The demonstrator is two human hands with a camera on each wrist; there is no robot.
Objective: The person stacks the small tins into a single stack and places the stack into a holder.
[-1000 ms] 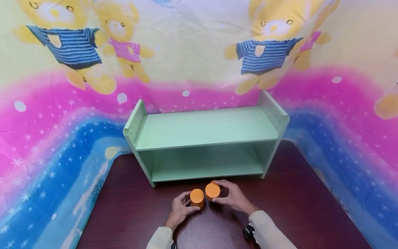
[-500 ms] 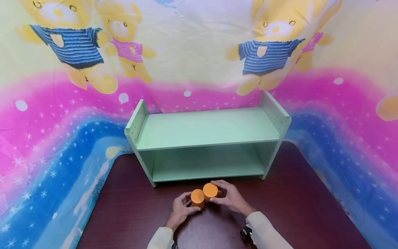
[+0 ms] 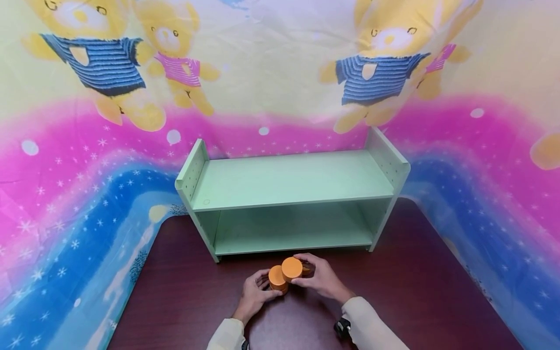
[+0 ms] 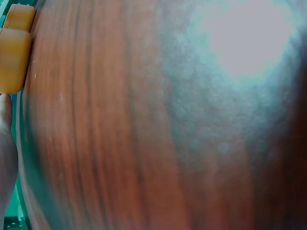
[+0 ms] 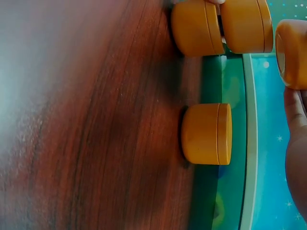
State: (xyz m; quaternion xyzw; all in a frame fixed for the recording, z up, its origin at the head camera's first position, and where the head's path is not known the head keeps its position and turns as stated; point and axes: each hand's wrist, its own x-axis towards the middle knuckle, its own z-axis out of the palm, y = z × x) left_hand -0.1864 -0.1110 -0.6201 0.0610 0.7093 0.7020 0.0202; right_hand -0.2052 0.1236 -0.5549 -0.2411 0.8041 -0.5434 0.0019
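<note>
My left hand (image 3: 255, 293) grips a stack of two orange lidded jars, fingers and thumb around its sides. The upper jar (image 5: 247, 25) sits on the lower jar (image 5: 197, 28), which stands on the table. My right hand (image 3: 323, 278) holds a third orange jar (image 3: 292, 269) by its sides, raised off the table. In the head view this jar overlaps the stack's right edge; in the right wrist view it is higher than the stack's top. Another orange jar (image 5: 206, 134) stands alone on the table, partly hidden behind the right hand in the head view.
A pale green two-tier shelf (image 3: 293, 180) stands on the dark reddish wooden table (image 3: 175, 291), just beyond the hands. Behind the table and along both sides hangs a cloth (image 3: 271, 63) printed with bears.
My right hand has carried its jar left, to the stack's edge, uncovering more of the lone jar behind it. The left hand has stayed at the stack.
</note>
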